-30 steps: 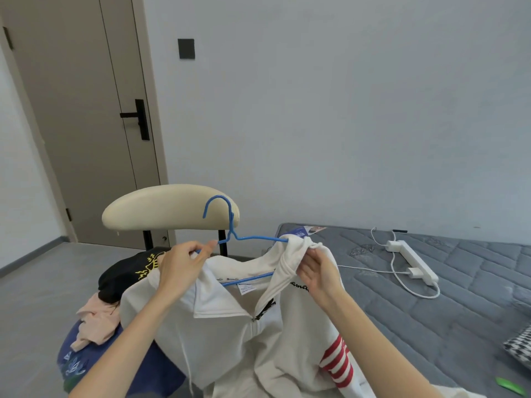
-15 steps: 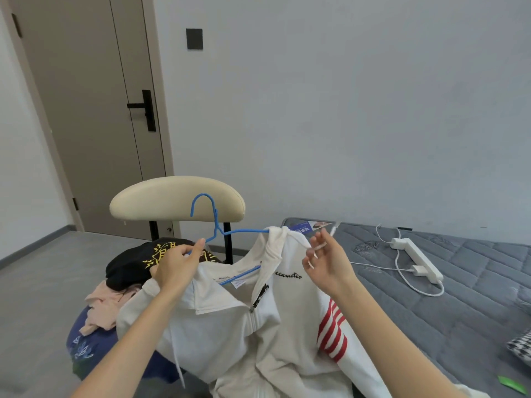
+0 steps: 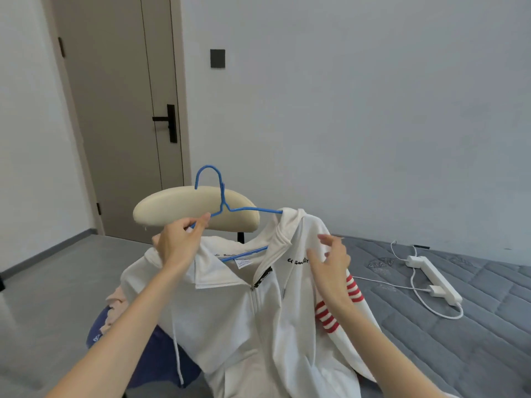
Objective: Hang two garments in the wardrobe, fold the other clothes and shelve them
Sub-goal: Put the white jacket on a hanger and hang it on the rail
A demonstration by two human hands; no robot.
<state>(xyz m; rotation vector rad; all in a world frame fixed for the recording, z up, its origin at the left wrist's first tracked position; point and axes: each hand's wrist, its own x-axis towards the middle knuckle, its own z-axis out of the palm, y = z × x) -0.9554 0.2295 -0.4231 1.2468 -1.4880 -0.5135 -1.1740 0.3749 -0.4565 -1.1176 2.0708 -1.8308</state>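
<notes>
Pinching the blue hanger (image 3: 221, 196), the left hand (image 3: 178, 245) holds it 9-to-3, hook toward 12 o'clock. The right hand (image 3: 330, 262) touches the white jacket (image 3: 230, 311), fingers (image 3: 327, 239) spread.

left hand (image 3: 179, 242) pinches near arm of blue wire hanger (image 3: 221, 196), hook raised in front of cream chair backrest (image 3: 172, 209) | white zip hoodie (image 3: 244, 311) draped on hanger, one shoulder over far arm, red-striped sleeve hanging | right hand (image 3: 330, 259) fingers loosely spread at that shoulder, contact unclear | pink garment (image 3: 115, 305) and navy garment (image 3: 149, 357) heaped under hoodie | white power strip (image 3: 434, 275) on grey mattress (image 3: 459, 354)
</notes>
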